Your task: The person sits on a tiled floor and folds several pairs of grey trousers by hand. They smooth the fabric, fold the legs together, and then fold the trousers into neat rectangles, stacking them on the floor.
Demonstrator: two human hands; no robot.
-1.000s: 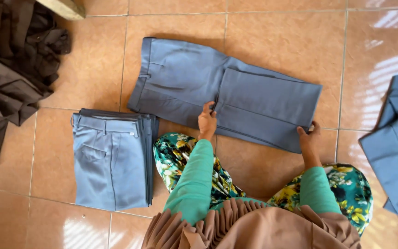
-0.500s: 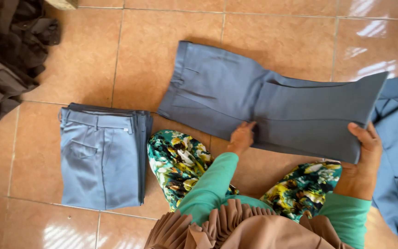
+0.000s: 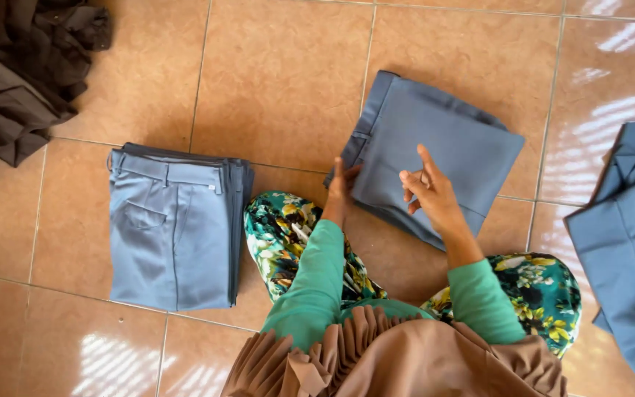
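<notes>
Folded grey-blue trousers [image 3: 435,147] under right hand [image 3: 428,195], left hand [image 3: 338,192] touching near edge

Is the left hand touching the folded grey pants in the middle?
Touching. The head view shows the left hand with its fingers on the near edge of the folded pants.

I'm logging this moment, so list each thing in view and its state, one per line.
Blue-grey trousers: folded into a compact rectangle, flat on the tiled floor.
Left hand: open, touching the trousers' near left edge.
Right hand: over the trousers, forefinger extended, gripping nothing.
Stack of folded trousers: neat, lying apart.
Dark brown garments: crumpled, unfolded.
Blue garment: spread out, unfolded.
</notes>
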